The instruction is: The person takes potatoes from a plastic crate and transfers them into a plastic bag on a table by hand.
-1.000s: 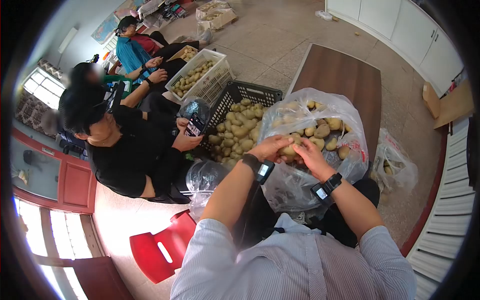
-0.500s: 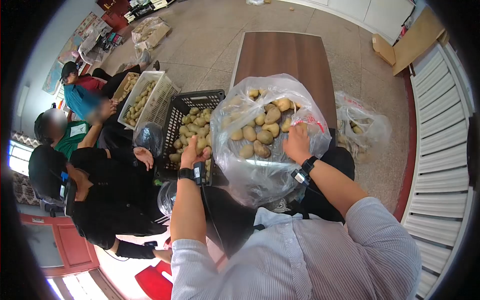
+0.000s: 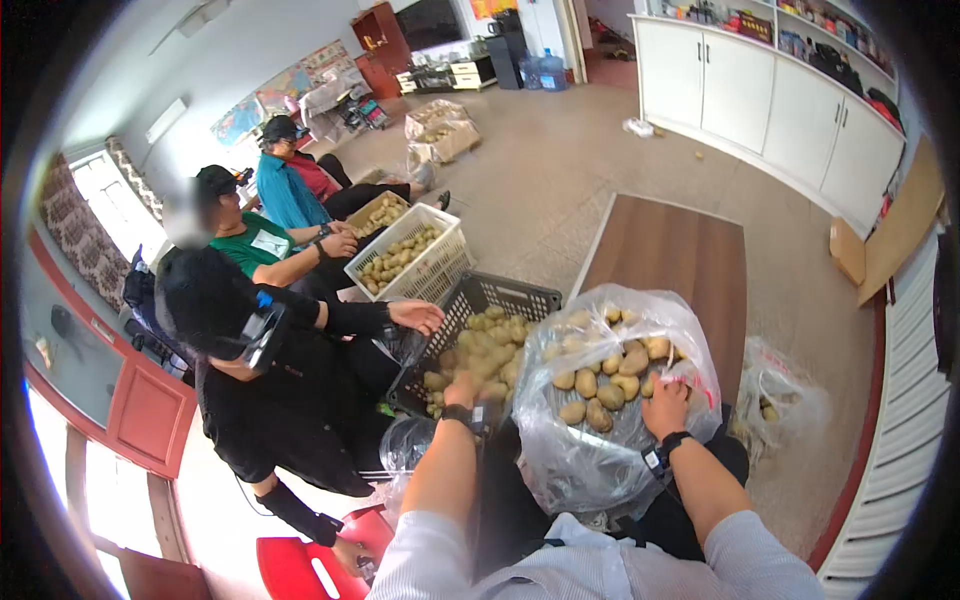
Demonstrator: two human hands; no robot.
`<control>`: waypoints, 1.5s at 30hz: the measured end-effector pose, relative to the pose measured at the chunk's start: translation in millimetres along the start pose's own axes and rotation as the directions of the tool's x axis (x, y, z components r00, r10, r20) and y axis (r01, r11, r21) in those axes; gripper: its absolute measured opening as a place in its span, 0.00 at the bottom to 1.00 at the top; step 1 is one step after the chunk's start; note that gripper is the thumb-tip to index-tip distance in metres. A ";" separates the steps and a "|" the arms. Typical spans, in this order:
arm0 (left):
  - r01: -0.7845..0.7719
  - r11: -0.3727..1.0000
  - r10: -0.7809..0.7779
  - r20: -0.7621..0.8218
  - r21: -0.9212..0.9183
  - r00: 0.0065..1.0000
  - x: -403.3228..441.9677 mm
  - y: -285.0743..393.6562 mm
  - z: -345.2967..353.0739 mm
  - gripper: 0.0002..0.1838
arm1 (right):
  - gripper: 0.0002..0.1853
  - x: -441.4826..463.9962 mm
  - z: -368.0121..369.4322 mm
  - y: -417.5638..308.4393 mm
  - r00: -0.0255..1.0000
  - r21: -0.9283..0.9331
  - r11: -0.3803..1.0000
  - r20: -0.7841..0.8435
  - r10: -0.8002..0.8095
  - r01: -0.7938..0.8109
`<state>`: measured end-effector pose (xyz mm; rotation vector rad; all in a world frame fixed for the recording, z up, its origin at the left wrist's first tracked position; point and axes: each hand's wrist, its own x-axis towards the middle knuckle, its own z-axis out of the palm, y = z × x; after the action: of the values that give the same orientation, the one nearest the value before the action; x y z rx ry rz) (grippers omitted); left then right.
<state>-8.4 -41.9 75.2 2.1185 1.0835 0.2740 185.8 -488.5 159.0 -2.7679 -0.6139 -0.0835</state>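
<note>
A clear plastic bag (image 3: 560, 470) lies wide open over the near end of the brown table, with several potatoes (image 3: 630, 362) inside. My right hand (image 3: 666, 406) is at the bag's right side, by the red print, fingers bent against the plastic; whether it pinches the bag or a potato is unclear. Left of the bag stands a black crate (image 3: 535, 297) of potatoes. My left hand (image 3: 463, 388) reaches over the crate's near part, close to its potatoes; its fingers are blurred, and anything in them cannot be made out.
A co-worker in black (image 3: 290, 400) sits at the left, one hand stretched toward the crate, the other by a red chair (image 3: 290, 565). Two more people sit beyond, near a white crate (image 3: 450, 245). Another potato bag (image 3: 785, 400) lies right of the brown table (image 3: 655, 250).
The view has tilted up. My left hand, earlier with my right at a potato over the bag, has moved left to the black crate. The neighbour's phone is gone from view.
</note>
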 end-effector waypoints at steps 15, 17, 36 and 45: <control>-0.351 0.902 0.291 0.247 0.251 0.924 -1.3 35.8 25.1 0.10 | 0.30 -15.6 -4.6 -11.2 0.986 -0.023 0.986 -0.024 -0.165 0.165; -0.347 0.915 0.292 0.258 0.207 0.921 -10.1 60.1 25.3 0.08 | 0.31 -16.6 4.2 -7.8 0.986 -0.001 0.987 -0.015 -0.164 0.164; 0.360 0.681 -0.174 0.337 -0.637 0.925 -86.2 168.2 -6.9 0.15 | 0.20 -24.9 -11.6 -21.2 0.901 0.030 0.907 -0.127 -0.414 0.421; 0.424 0.720 -0.070 0.551 -0.549 0.831 -104.6 197.0 -17.4 0.20 | 0.24 -20.1 -46.9 -91.1 0.962 0.590 0.798 0.127 -0.243 0.124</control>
<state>39.5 -188.5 237.3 1.2674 0.7907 -0.0422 129.6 -432.3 226.7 -2.1280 -0.8037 0.2955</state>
